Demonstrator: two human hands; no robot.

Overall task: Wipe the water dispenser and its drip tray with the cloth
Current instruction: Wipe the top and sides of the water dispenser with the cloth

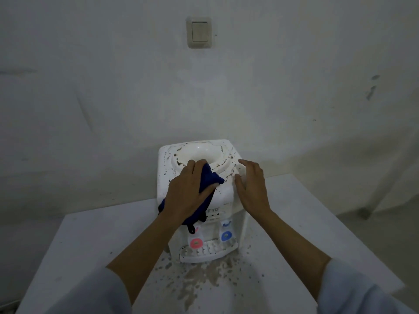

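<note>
My left hand (pixel 189 189) presses a soft, crumpled dark-blue cloth (pixel 207 177) against the top of the small white plastic water dispenser (pixel 224 196), fingers curled over the fabric at the rim of its round bottle well. My right hand (pixel 251 186) rests flat and open-fingered on the dispenser's right top edge. The boxy unit stands upright on the white tabletop (pixel 90 241), its speckled casing and slotted drip tray (pixel 204 253) facing me, above pink and blue taps.
</note>
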